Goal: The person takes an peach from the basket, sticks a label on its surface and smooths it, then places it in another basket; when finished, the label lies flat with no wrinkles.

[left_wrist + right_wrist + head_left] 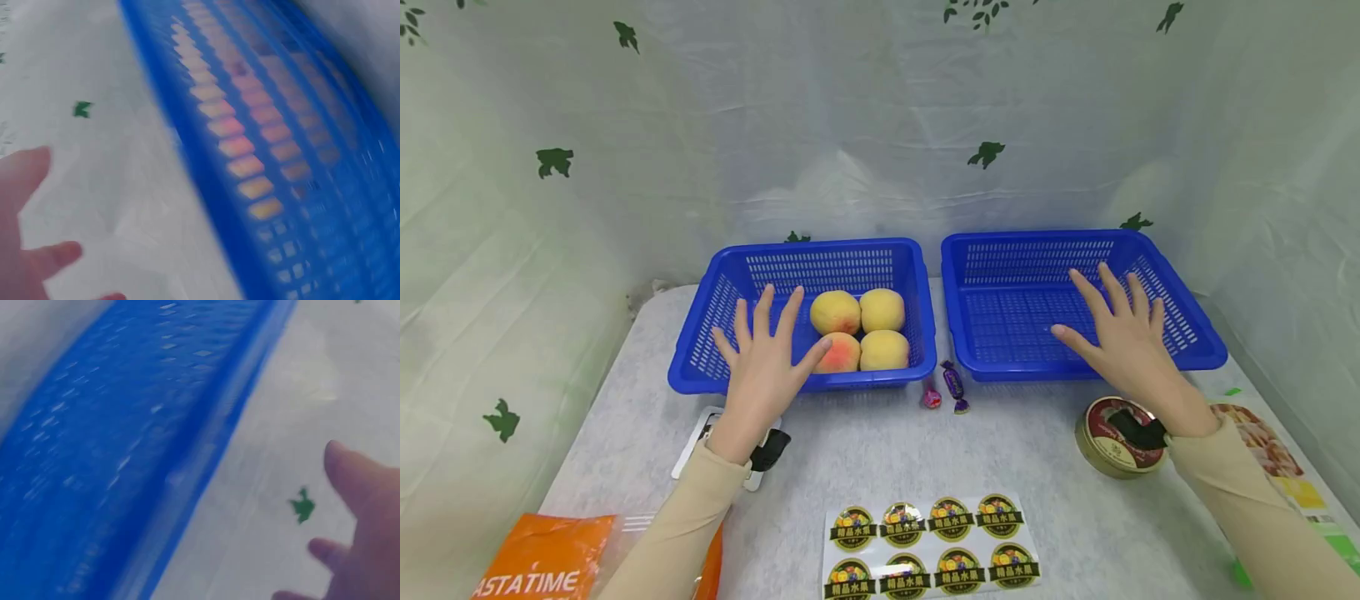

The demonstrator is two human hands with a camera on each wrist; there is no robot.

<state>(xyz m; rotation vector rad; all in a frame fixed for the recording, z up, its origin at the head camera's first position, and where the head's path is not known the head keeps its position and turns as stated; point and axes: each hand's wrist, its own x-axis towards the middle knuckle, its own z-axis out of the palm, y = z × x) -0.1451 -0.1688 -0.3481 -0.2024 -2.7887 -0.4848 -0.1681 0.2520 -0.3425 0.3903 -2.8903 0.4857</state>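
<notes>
My left hand (pixel 765 358), fingers spread wide, hovers over the front of the left blue basket (pixel 820 383). Inside that basket, to the right of the hand, sit several yellow and pink peaches (pixel 883 350). In the left wrist view their colours show through the slots of the blue basket wall (pixel 187 156). My right hand (pixel 1123 337), also spread and holding nothing, hovers over the front of the right blue basket (pixel 1000 372). Only part of each hand shows in its own wrist view, where the image is blurred.
Two wrapped candies lie between the baskets, one purple (pixel 953 385) and one pink (pixel 932 398). A round tin (pixel 1112 458) stands under the right wrist. A sticker sheet (pixel 925 537) lies in front. An orange bag (pixel 546 554) and a colourful package (pixel 1292 467) flank the arms.
</notes>
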